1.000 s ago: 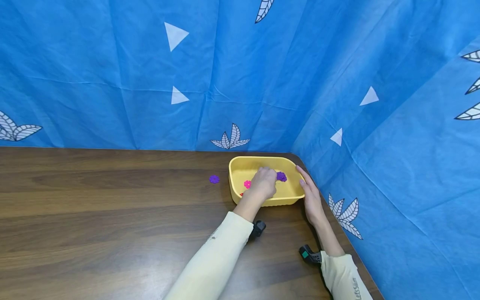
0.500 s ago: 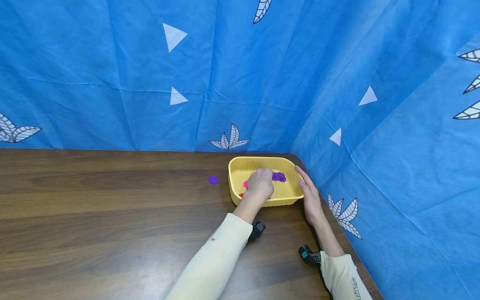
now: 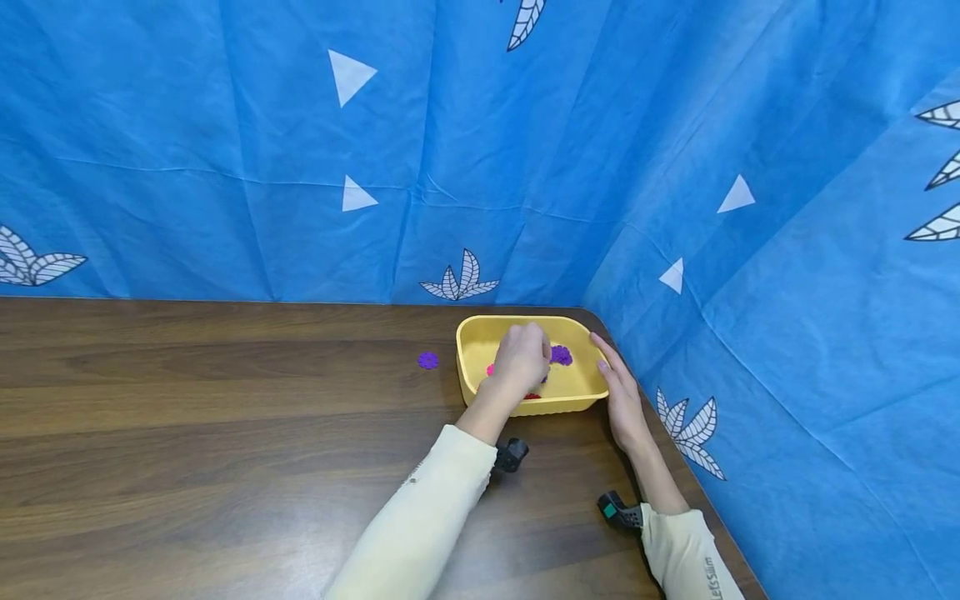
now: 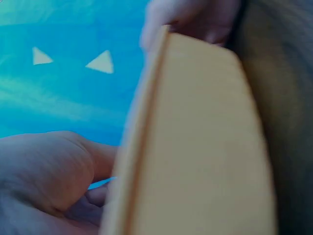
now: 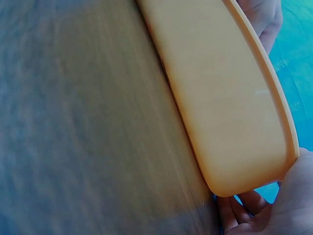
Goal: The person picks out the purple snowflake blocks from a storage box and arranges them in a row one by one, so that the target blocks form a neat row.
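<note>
1. Reads "Let's Slim", as near as can be made out, in dark print (image 3: 712, 577) on the pale right sleeve (image 3: 682, 550); runs lengthwise along the fabric, turned sideways, rising from close to the bottom edge of the head view toward the wrist.
2. Shows only as a small dark mark (image 3: 413, 480) on the left sleeve (image 3: 416, 521), a little below the wrist end; too small to read.
</note>
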`<action>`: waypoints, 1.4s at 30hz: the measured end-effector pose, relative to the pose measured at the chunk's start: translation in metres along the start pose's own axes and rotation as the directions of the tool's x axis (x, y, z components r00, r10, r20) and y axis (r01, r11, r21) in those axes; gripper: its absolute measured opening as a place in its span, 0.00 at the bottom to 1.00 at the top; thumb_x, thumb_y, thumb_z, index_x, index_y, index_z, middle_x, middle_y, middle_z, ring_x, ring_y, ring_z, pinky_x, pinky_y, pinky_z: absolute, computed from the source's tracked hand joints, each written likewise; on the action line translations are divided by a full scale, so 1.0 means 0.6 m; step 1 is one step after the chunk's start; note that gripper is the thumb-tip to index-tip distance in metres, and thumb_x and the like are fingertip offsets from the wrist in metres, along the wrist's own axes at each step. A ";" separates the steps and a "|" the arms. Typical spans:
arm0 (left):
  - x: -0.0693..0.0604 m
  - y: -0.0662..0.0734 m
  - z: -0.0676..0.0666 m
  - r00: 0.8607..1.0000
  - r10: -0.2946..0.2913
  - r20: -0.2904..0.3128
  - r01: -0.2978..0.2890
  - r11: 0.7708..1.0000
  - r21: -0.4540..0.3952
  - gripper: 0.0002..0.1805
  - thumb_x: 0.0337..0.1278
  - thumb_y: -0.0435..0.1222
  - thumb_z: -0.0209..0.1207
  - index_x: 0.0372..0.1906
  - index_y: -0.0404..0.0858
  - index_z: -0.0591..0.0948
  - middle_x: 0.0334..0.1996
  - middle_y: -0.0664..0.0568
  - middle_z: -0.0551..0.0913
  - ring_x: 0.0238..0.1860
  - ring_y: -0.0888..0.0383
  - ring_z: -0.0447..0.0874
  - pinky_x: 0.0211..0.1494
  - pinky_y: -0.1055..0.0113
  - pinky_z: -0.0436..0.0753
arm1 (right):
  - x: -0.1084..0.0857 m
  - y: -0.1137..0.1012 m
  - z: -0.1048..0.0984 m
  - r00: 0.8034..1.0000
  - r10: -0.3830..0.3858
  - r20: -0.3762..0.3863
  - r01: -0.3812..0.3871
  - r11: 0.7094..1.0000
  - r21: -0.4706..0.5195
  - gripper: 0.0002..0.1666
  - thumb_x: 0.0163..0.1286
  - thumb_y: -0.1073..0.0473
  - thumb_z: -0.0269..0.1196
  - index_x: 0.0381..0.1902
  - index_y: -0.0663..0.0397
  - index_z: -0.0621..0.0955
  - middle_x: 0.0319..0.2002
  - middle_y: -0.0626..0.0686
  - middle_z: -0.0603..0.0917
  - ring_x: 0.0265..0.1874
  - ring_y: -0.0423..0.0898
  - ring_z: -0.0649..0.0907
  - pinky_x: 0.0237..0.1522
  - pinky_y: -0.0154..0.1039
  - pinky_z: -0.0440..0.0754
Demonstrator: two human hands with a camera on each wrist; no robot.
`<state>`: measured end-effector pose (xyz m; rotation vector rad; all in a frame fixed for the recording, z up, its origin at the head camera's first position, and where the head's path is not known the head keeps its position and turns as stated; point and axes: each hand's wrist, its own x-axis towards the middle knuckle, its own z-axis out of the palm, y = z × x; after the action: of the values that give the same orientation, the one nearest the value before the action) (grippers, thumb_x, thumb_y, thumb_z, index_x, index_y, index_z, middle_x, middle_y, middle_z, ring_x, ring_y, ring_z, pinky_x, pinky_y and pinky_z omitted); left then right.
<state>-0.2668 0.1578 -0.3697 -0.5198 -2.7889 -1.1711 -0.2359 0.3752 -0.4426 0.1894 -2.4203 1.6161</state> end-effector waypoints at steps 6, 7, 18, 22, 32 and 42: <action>-0.002 -0.018 -0.056 1.000 0.009 -0.025 -0.011 0.996 -0.091 0.06 0.64 0.29 0.68 0.36 0.40 0.93 0.40 0.51 0.92 0.46 0.54 0.86 0.48 0.62 0.85 | 0.002 -0.001 0.003 1.000 0.005 0.002 -0.005 1.000 0.003 0.29 0.89 0.53 0.42 0.83 0.42 0.63 0.83 0.48 0.60 0.83 0.49 0.56 0.83 0.57 0.51; -0.002 -0.024 -0.063 0.999 0.005 -0.035 -0.009 0.994 -0.106 0.05 0.65 0.30 0.68 0.36 0.39 0.93 0.39 0.50 0.92 0.45 0.53 0.86 0.47 0.61 0.85 | 0.002 -0.001 0.003 1.000 0.004 0.001 -0.004 1.000 0.004 0.29 0.89 0.53 0.42 0.83 0.41 0.63 0.83 0.48 0.60 0.83 0.49 0.56 0.83 0.57 0.51; -0.006 -0.113 -0.146 0.989 -0.062 -0.135 0.013 0.941 -0.337 0.02 0.64 0.30 0.70 0.36 0.35 0.91 0.29 0.47 0.91 0.28 0.55 0.89 0.33 0.67 0.84 | 0.001 0.001 0.000 1.000 -0.008 0.000 0.008 1.000 0.027 0.29 0.89 0.52 0.42 0.83 0.44 0.63 0.83 0.49 0.60 0.83 0.49 0.56 0.76 0.31 0.57; -0.014 -0.150 -0.181 0.984 -0.108 -0.140 0.050 0.928 -0.368 0.02 0.62 0.30 0.71 0.35 0.34 0.90 0.28 0.44 0.91 0.27 0.50 0.90 0.28 0.69 0.82 | 0.000 -0.001 0.000 1.000 -0.006 0.001 0.006 1.000 0.006 0.29 0.89 0.51 0.43 0.83 0.43 0.63 0.83 0.49 0.60 0.83 0.50 0.57 0.75 0.30 0.57; -0.039 -0.235 -0.239 0.983 -0.130 0.130 0.165 0.935 -0.313 0.02 0.62 0.26 0.69 0.34 0.30 0.87 0.24 0.44 0.87 0.19 0.57 0.83 0.30 0.57 0.88 | -0.002 -0.003 -0.002 1.000 -0.001 0.009 0.001 1.000 -0.002 0.30 0.89 0.51 0.42 0.83 0.44 0.62 0.84 0.51 0.59 0.83 0.52 0.57 0.73 0.25 0.58; -0.041 -0.274 -0.234 0.931 -0.232 0.282 0.290 0.940 -0.182 0.04 0.58 0.20 0.66 0.34 0.28 0.83 0.25 0.42 0.86 0.19 0.58 0.85 0.30 0.62 0.89 | 0.000 -0.001 -0.001 1.000 0.001 0.007 -0.001 1.000 0.001 0.29 0.89 0.51 0.42 0.83 0.43 0.63 0.83 0.50 0.59 0.83 0.52 0.57 0.72 0.23 0.59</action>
<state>-0.3075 -0.0548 -0.3871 -0.3385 -3.0381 -1.5902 -0.2356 0.3754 -0.4416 0.1942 -2.4253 1.6204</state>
